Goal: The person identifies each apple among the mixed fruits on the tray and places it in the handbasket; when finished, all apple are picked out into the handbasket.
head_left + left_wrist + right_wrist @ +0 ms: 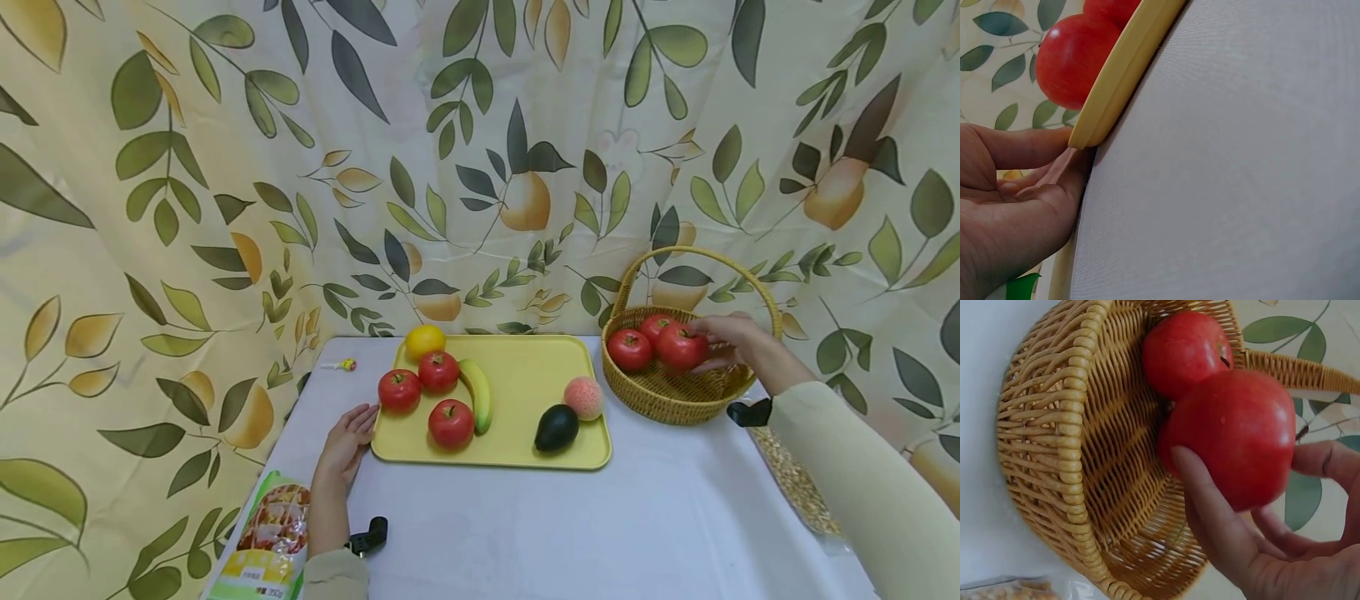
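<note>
My right hand (723,340) grips a red apple (1235,437) by its sides, thumb and fingers curled round it, above the wicker basket (667,410). Two more red apples (629,350) lie inside the basket. My left hand (347,446) is at the left edge of the yellow tray (525,375), its fingers fairly straight; in the left wrist view the fingertips touch the tray's rim (1100,115). Toward the tray's left are several red apples (452,424), a banana (480,396) and an orange-yellow round fruit (425,342). A dark avocado (557,428) and a pink peach (583,398) lie at its right.
The basket's tall handle (693,250) arches over it. A green and yellow food packet (262,537) lies at the left table edge, and a clear bag of grains (798,483) lies under my right forearm. A small lollipop (347,364) is left of the tray. Patterned cloth hangs behind.
</note>
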`<state>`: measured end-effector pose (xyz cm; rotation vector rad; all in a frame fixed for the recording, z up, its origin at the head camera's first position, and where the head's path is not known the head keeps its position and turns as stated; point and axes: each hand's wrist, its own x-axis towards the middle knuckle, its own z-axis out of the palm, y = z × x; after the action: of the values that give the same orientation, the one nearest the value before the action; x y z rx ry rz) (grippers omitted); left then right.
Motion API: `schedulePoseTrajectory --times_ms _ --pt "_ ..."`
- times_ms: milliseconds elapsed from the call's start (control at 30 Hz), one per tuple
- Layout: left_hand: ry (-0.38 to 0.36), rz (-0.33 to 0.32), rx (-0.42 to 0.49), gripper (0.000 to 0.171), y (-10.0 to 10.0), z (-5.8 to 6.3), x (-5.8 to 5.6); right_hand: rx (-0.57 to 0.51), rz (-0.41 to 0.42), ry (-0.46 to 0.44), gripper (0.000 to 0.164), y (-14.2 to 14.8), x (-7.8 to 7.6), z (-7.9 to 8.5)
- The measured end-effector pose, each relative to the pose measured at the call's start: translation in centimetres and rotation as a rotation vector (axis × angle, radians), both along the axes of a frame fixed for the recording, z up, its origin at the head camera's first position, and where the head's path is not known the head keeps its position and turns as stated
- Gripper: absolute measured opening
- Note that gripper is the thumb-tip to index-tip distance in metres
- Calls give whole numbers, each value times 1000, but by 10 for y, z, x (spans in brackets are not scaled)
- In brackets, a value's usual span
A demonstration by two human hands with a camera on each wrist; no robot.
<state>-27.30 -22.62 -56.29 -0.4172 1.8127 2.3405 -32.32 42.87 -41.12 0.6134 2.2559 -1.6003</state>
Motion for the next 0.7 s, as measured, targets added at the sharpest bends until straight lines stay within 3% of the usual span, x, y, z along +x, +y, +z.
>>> schedulePoseTrajectory --times_ms 300,700 --pt "-3 1 5 68 2 -2 -1 13 -119 19 59 8 -1 -3" --pt "-11 -4 -11 67 2 -4 -3 13 -238 9 42 22 -3 -11"
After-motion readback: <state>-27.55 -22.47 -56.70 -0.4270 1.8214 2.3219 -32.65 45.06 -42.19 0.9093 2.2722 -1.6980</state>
